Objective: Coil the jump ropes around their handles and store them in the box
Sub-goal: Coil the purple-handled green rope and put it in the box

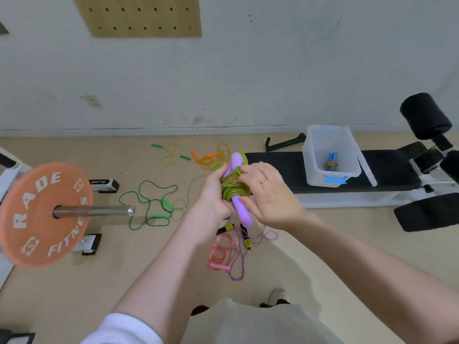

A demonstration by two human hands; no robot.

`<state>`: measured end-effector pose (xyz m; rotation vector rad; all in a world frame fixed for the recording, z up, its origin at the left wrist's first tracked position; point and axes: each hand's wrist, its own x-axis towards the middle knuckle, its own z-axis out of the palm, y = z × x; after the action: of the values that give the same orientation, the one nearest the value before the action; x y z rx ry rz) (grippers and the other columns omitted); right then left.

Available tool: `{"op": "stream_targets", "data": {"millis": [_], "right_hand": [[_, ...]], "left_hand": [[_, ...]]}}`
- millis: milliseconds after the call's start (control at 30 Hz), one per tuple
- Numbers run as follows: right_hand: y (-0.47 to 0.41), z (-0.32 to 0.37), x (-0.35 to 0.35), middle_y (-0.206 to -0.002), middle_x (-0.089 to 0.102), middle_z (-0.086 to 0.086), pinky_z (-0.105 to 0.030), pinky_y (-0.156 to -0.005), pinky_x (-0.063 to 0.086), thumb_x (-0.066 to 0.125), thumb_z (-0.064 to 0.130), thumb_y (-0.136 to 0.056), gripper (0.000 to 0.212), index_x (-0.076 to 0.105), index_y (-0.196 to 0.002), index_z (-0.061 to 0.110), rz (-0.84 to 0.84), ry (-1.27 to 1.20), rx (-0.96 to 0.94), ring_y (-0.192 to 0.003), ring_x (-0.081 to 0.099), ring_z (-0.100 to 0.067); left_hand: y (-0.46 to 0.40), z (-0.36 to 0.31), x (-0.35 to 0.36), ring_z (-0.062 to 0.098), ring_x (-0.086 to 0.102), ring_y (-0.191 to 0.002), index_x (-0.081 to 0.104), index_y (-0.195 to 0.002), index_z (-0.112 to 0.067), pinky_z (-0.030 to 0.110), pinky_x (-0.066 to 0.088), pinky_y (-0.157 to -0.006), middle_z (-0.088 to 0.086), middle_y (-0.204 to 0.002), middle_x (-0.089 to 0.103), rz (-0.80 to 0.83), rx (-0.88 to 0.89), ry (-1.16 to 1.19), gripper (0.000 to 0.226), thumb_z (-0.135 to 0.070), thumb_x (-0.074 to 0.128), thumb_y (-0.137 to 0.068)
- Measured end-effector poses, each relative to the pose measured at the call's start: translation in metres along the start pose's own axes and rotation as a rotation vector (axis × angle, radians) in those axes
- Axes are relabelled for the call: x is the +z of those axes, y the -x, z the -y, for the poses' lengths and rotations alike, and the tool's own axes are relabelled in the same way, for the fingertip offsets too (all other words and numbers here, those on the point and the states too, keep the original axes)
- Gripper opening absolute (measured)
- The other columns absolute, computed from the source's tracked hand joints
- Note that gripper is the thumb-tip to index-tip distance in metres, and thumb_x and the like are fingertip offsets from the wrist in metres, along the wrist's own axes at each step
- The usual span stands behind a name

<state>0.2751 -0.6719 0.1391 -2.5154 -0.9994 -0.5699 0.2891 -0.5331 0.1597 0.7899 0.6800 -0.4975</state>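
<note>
Two-hand grip (216, 192) (270, 192), one rope bundle (232, 187)

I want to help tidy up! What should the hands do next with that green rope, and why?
Probably tuck in the loose end: the green rope is already coiled around the purple handles, held by both the left hand and right hand. Then it can join the box.

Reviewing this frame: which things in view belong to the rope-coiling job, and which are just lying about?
Job:
purple-handled rope, gripped by left hand and right hand
clear box holding a coiled blue rope
loose ropes on the floor: green, orange, pink

Lying about:
barbell plate
bench
pegboard
</note>
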Motion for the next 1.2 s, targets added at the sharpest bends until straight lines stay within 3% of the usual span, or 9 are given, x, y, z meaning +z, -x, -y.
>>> {"op": "stream_targets", "data": {"millis": [167, 300, 433, 533, 633, 733, 867, 1100, 1200], "right_hand": [[0.022, -0.055, -0.021, -0.120, 0.060, -0.013, -0.029, -0.096, 0.036, 0.046, 0.026, -0.088, 0.044, 0.053, -0.125, 0.003, 0.126, -0.209, 0.187, -0.108, 0.053, -0.025], [0.015, -0.080, -0.042, -0.095, 0.064, -0.009, -0.025, -0.078, 0.047, 0.056, 0.007, -0.087, 0.019, 0.071, -0.098, 0.003, -0.097, -0.473, 0.505, -0.087, 0.063, -0.024], [0.008, -0.103, -0.057, -0.094, 0.044, 0.002, -0.030, -0.071, 0.046, 0.060, 0.012, -0.088, 0.012, 0.069, -0.087, 0.005, 0.055, -0.385, 0.533, -0.073, 0.057, -0.024], [0.003, -0.114, -0.055, -0.093, 0.043, 0.001, -0.030, -0.071, 0.045, 0.059, 0.018, -0.089, 0.016, 0.066, -0.085, 0.004, 0.036, -0.370, 0.639, -0.071, 0.053, -0.022], [0.000, -0.124, -0.048, -0.098, 0.047, -0.003, -0.034, -0.079, 0.048, 0.056, 0.017, -0.091, 0.017, 0.067, -0.092, 0.005, -0.059, -0.429, 0.844, -0.074, 0.052, -0.018], [0.007, -0.140, -0.038, -0.121, 0.049, -0.011, -0.036, -0.091, 0.044, 0.045, 0.016, -0.095, 0.028, 0.061, -0.115, 0.003, -0.008, -0.398, 0.858, -0.100, 0.055, -0.024], [0.016, -0.165, -0.037, -0.134, 0.045, -0.012, -0.036, -0.102, 0.038, 0.042, 0.029, -0.095, 0.034, 0.056, -0.117, 0.008, 0.013, -0.538, 0.958, -0.120, 0.046, -0.023], [0.033, -0.264, -0.054, -0.145, 0.028, 0.004, -0.023, -0.100, 0.037, 0.067, 0.031, -0.079, 0.063, 0.041, -0.135, 0.016, 0.199, -0.484, 0.809, -0.123, 0.042, -0.008], [0.041, -0.332, -0.050, -0.141, 0.033, 0.002, -0.024, -0.087, 0.040, 0.071, 0.035, -0.075, 0.072, 0.035, -0.134, 0.015, 0.266, -0.434, 0.958, -0.113, 0.050, -0.015]], "left_hand": [[-0.030, 0.024, 0.054, 0.014, 0.059, -0.046, 0.060, -0.078, -0.015, 0.019, 0.047, -0.048, 0.000, -0.057, 0.060, -0.114, 0.134, -0.115, 0.029, -0.040, 0.054, -0.091], [-0.045, 0.049, 0.082, 0.021, 0.059, -0.077, 0.056, -0.081, -0.017, 0.030, 0.045, -0.069, 0.003, -0.083, 0.059, -0.230, 0.366, -0.380, 0.026, -0.042, 0.062, -0.085], [-0.049, 0.053, 0.104, 0.024, 0.061, -0.087, 0.054, -0.072, -0.022, 0.038, 0.048, -0.084, 0.004, -0.087, 0.063, -0.266, 0.479, -0.475, 0.026, -0.043, 0.064, -0.083], [-0.057, 0.052, 0.117, 0.030, 0.065, -0.093, 0.056, -0.069, -0.021, 0.045, 0.050, -0.090, 0.007, -0.088, 0.066, -0.259, 0.443, -0.473, 0.026, -0.043, 0.066, -0.079], [-0.066, 0.050, 0.134, 0.026, 0.059, -0.076, 0.059, -0.070, -0.019, 0.032, 0.044, -0.073, 0.005, -0.078, 0.062, -0.212, 0.342, -0.436, 0.024, -0.037, 0.067, -0.082], [-0.074, 0.050, 0.154, 0.020, 0.057, -0.061, 0.061, -0.067, -0.016, 0.025, 0.043, -0.059, 0.004, -0.070, 0.060, -0.092, 0.266, -0.460, 0.027, -0.035, 0.061, -0.088], [-0.091, 0.055, 0.177, 0.029, 0.056, -0.049, 0.060, -0.067, -0.012, 0.028, 0.042, -0.052, 0.020, -0.067, 0.057, 0.022, 0.243, -0.592, 0.035, -0.036, 0.048, -0.090], [-0.160, 0.073, 0.246, 0.040, 0.053, -0.040, 0.050, -0.116, -0.004, 0.031, 0.046, -0.046, 0.033, -0.076, 0.057, 0.053, 0.141, -0.606, 0.051, -0.040, 0.046, -0.081], [-0.207, 0.084, 0.289, 0.033, 0.056, -0.056, 0.068, -0.085, -0.014, 0.038, 0.053, -0.066, 0.018, -0.061, 0.064, 0.073, 0.102, -0.643, 0.034, -0.038, 0.044, -0.089]]}}
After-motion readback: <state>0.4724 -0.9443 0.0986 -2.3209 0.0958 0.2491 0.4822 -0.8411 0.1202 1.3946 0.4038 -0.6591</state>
